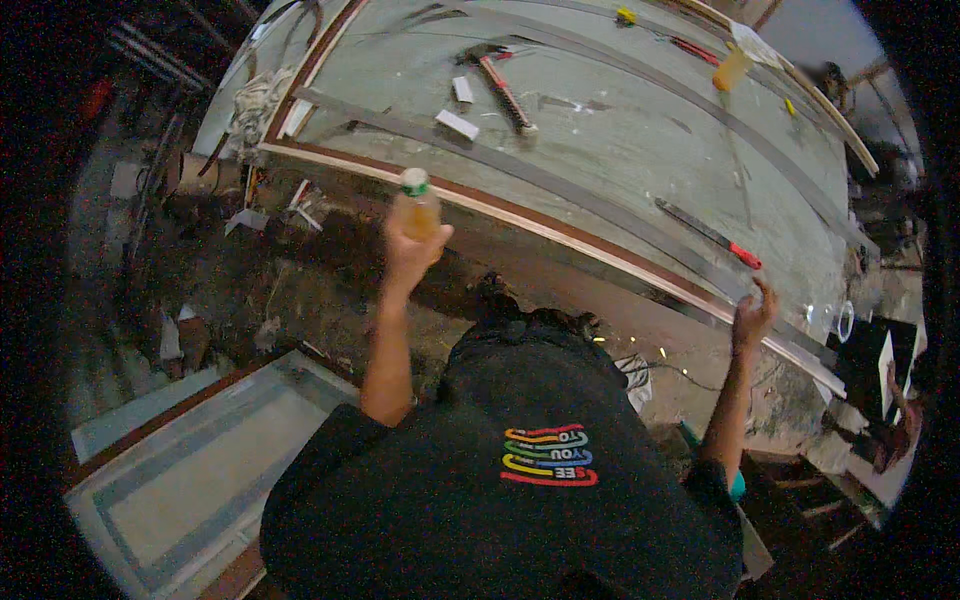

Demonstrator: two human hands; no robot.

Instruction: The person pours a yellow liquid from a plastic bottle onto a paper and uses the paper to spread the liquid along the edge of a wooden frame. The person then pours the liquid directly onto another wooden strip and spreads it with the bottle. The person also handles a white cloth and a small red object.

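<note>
Brown and pale wood strips point(540, 221) edge the near side of the table point(640, 165); left hand point(408, 252) closed round an amber bottle point(423, 215) with a green-and-white top, upright, at the table's near edge, left part. Right hand point(754, 315) at table's near edge, right part, fingers bent, can't tell if gripping or touching. Just beyond it on the table, a red-handled blade point(708, 233), the closest obstacle. Long grey strips point(520, 176) cross the table; toward its far left, a hammer point(506, 97) and two white blocks point(458, 125). Table's far right: another amber bottle point(730, 70). Crumpled cloth point(262, 105) by table's left end; framed panel point(210, 460) below table's near left. Writing: black shirt point(480, 420), near side of table, has multicoloured upside-down lettering point(550, 456); held bottle's label too blurred to read.
</note>
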